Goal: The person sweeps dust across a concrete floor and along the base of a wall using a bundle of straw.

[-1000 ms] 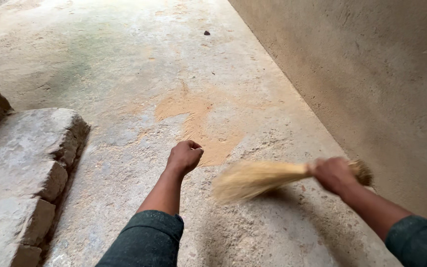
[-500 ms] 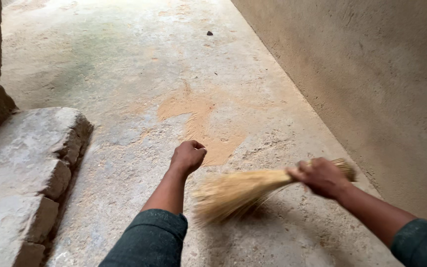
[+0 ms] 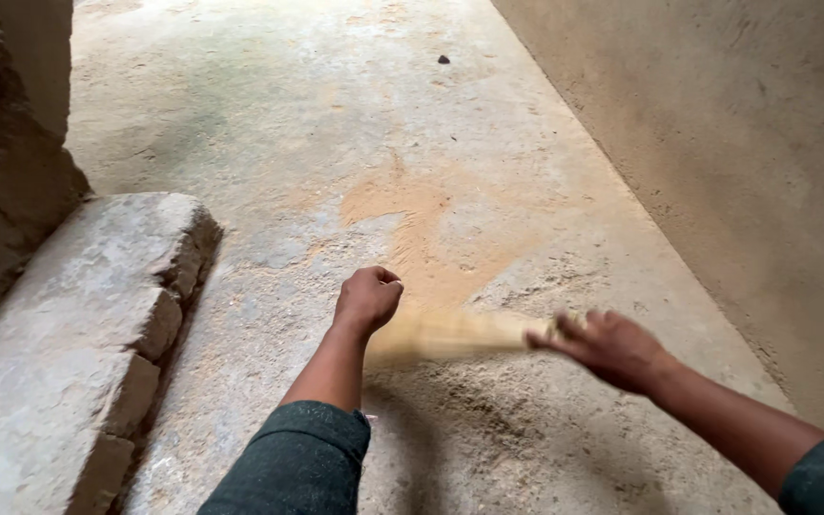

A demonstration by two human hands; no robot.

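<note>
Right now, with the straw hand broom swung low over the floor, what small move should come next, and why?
Probably carry the stroke on toward the patch of orange dust. The right hand grips the straw hand broom, blurred and low, its bristles ending near the closed left hand, short of that patch. Loose grit lies on the concrete floor around it.

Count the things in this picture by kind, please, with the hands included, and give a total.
Hands: 2, a left hand closed in a fist on nothing, and a right hand gripping the broom.
Brooms: 1, a straw hand broom, blurred.
Stone blocks: 1, a grey stone step at the left.
Dark pebbles: 1, a small dark lump far up the floor.
Total: 5
</note>
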